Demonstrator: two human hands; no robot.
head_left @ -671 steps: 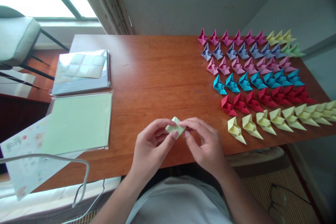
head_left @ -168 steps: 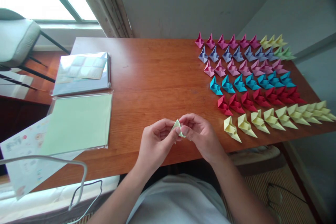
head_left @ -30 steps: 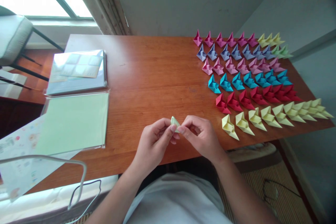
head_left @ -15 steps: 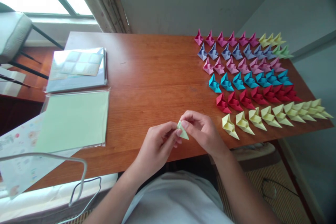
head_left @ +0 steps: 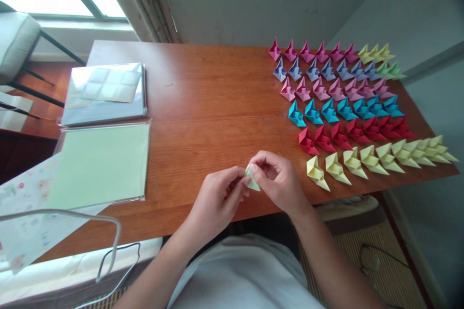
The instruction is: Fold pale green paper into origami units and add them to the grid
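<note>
Left hand [head_left: 217, 198]: pinching a tiny pale-green folded paper [head_left: 255, 185], thumb and fingers
Right hand [head_left: 277, 181]: gripping the same piece, thumb near its top
Where it's at: between both hands, over the near edge of the wooden table [head_left: 203, 106]
Origami rows [head_left: 370, 159]: six, off to the right, closest one's pale yellow
Green paper pack [head_left: 101, 166]: flat on the left, well apart from the hands

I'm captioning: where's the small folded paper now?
In the head view's lower middle, the small folded paper is held between left hand and right hand, left of the pale yellow figures.
</note>
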